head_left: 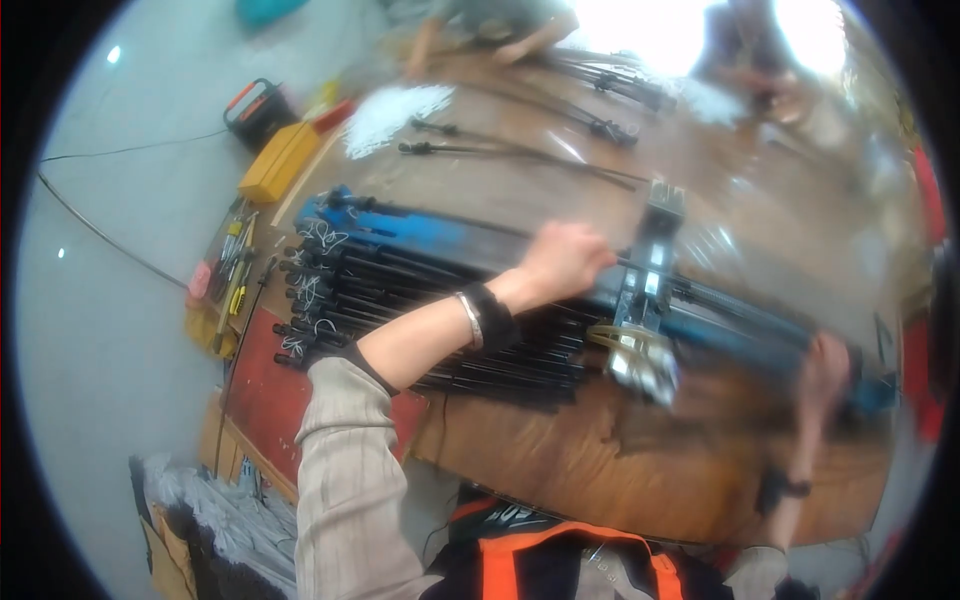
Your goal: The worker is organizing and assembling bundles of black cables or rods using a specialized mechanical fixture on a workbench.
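Observation:
Near the middle, my left hand (565, 262) is closed, its fingers curled round what looks like a thin black rod (628, 262) that runs to the metal fixture (648, 278). This silver, block-like fixture stands across a long blue rail (440, 232). A curved, pale hose-like piece (622, 338) hangs off its near end. Far to the right, my right hand (825, 372) is over the rail's other end, smeared by motion, so its fingers cannot be made out. Under and beside my left forearm lie many black rods (480, 362) in a bundle, with white string ties at their left ends.
More black rods (520, 152) lie farther back on the wooden table (560, 450). Other people's hands (525, 45) work at the far side. A yellow box (278, 162) and hand tools (238, 262) sit at the left edge. A red board (265, 395) lies near left.

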The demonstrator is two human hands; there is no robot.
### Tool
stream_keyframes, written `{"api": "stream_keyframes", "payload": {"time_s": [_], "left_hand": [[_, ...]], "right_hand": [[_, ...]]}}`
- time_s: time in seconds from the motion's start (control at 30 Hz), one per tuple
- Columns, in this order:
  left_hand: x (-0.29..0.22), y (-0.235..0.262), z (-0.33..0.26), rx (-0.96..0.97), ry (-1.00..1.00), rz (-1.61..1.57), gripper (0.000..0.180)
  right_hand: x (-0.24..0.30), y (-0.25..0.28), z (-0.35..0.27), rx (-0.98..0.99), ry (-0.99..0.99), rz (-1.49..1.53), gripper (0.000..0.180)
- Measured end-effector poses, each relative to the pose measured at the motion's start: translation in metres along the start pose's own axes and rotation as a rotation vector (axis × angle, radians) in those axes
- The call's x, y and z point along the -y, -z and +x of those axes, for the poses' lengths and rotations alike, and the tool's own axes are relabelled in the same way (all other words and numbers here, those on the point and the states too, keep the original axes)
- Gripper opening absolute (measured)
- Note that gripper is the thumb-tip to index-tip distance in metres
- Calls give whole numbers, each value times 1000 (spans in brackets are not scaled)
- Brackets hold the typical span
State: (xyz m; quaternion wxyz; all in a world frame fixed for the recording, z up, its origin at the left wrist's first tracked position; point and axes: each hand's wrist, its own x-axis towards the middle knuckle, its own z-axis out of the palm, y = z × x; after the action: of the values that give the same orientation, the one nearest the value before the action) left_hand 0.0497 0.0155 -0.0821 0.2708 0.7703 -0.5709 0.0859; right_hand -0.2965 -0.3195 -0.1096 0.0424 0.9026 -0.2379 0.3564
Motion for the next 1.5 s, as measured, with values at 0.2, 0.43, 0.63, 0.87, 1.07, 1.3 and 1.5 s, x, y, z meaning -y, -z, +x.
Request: {"api": "stream_keyframes", "payload": {"time_s": [0.2, 0.43, 0.63, 0.87, 1.07, 1.3, 1.5], "left_hand": [[-7, -6, -1, -84, 47, -36, 21], [2, 3, -2, -46, 12, -127, 18], [-2, -4, -1, -118, -101, -52, 20], [-3, -6, 7, 39, -125, -65, 17], [-17, 0, 10, 167, 31, 93, 14], [-16, -4, 9, 125, 22, 144, 9], [-19, -8, 10, 116, -25, 146, 10]], "right_hand": [[-7, -1, -5, 17, -54, -53, 4], [6, 0, -1, 0, -83, -45, 4], [9, 1, -2, 36, -133, -75, 4], [67, 14, -7, -91, 93, 138, 29], [118, 15, -39, 15, 198, 269, 25], [145, 10, -38, 74, 120, 488, 23], [158, -15, -42, 262, -15, 801, 26]]}}
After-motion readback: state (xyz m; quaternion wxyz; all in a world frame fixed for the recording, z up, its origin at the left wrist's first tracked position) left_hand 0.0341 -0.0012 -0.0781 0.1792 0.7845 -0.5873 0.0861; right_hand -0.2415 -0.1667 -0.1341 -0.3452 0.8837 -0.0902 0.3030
